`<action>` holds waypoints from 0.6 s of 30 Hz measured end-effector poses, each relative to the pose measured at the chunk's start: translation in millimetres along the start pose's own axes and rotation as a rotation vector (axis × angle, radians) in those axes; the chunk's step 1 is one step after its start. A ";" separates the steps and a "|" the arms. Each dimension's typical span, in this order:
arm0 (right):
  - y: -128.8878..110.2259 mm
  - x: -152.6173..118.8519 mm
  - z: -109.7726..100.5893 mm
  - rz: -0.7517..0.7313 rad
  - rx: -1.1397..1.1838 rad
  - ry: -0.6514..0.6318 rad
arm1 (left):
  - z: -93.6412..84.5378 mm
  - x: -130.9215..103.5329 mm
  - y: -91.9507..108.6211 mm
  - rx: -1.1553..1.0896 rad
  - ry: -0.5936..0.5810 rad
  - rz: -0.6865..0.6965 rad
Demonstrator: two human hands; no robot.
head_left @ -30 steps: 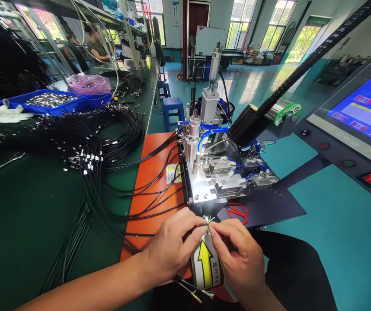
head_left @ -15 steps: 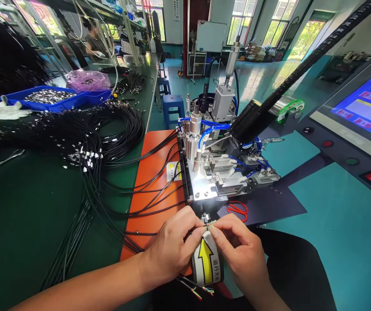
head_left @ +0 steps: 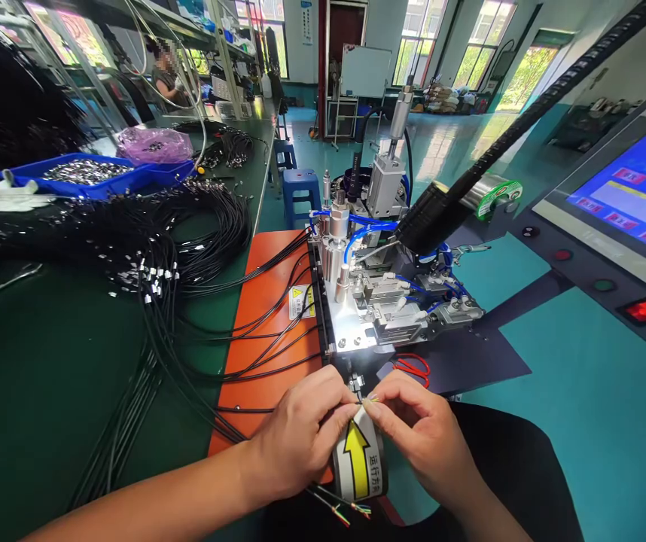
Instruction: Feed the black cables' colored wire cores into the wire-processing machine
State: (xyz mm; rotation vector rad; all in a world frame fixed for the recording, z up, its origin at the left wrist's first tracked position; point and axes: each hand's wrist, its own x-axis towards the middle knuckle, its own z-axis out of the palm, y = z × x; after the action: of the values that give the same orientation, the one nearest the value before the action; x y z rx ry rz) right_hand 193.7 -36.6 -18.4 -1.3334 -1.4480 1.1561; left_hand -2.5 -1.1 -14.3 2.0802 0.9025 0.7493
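A cable end (head_left: pixel 373 400) with fine coloured wires is held just above the top of a roller (head_left: pixel 358 461) marked with a yellow arrow, in front of a small metal fixture (head_left: pixel 357 382) on the machine (head_left: pixel 351 331). Left hand (head_left: pixel 310 429): thumb and forefinger pinched together at the cable end; exact contact partly hidden. Right hand (head_left: pixel 420 433): the wires are gripped between thumb and forefinger, tips nearly meeting those of the left.

Red-handled scissors (head_left: pixel 413 366) are seen beyond the right hand, beside the machine. Black cables (head_left: pixel 269 369) are laid across an orange board (head_left: pixel 278 260) and run up to the machine's side. More stripped ends (head_left: pixel 357 510) are left hanging below the roller, coloured wires exposed. On the green table (head_left: pixel 35 361), bundled cables (head_left: pixel 210 248) are piled; a blue tray (head_left: pixel 114 188) is filled with small metal parts (head_left: pixel 86 172). A lit screen (head_left: pixel 633 188) is mounted at the right.
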 end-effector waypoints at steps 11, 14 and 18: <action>-3.8 3.1 -5.6 -0.026 -0.093 -0.053 | -2.0 1.5 -0.7 0.017 -0.016 0.083; -4.5 3.0 -6.0 -0.030 -0.105 -0.062 | -2.1 0.8 -1.9 0.013 -0.019 0.085; -5.6 2.3 -6.3 -0.026 -0.112 -0.070 | -2.4 0.6 -3.0 0.008 -0.025 0.102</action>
State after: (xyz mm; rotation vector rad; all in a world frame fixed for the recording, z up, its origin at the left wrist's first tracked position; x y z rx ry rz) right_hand 198.3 -33.8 -11.5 -1.3574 -1.5967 1.1291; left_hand -5.0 1.7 -15.2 2.1516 0.7913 0.7716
